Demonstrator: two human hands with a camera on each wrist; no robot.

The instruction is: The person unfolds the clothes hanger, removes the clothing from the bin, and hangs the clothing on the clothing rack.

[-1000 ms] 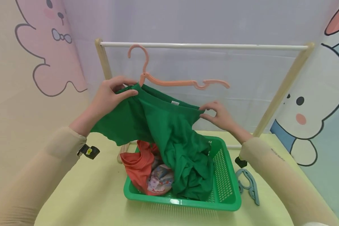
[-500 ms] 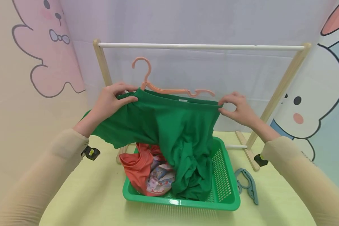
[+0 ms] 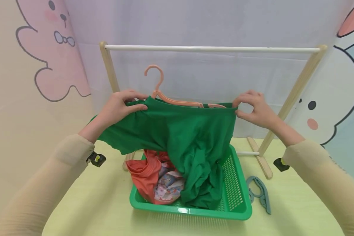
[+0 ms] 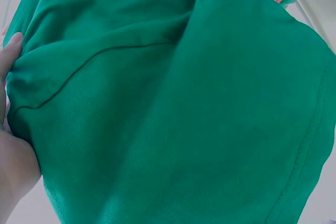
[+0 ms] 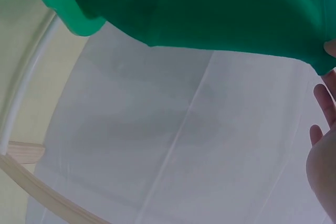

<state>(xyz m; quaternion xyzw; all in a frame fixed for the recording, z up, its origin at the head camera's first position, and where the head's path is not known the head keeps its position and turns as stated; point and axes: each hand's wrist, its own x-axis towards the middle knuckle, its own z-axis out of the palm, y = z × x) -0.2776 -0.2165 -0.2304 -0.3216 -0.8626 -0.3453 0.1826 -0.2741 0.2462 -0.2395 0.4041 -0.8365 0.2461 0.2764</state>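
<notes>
A green T-shirt (image 3: 200,127) is held stretched above a green basket (image 3: 244,183), its lower part bunched inside. My left hand (image 3: 119,107) pinches the garment's upper left edge, beside a peach-orange hanger (image 3: 178,102). My right hand (image 3: 255,109) pinches the right end of the wide opening between thumb and fingers. The hanger's hook rises above the cloth, and its right arm dips partly behind the front edge. Its left arm is mostly hidden. In the left wrist view, a hemmed part of the T-shirt (image 4: 236,103) spreads beside my thumb.
A red garment (image 3: 144,177) and a patterned cloth (image 3: 168,188) lie in the basket. Behind stands a rack with a white rail (image 3: 212,49) and wooden posts (image 3: 301,95). A folded blue-grey hanger (image 3: 262,196) lies on the yellow tabletop (image 3: 85,203), right of the basket.
My right hand has moved right, pulling the T-shirt's opening wider and level. The hanger has sunk lower, and its right arm now sits partly behind the front edge.
</notes>
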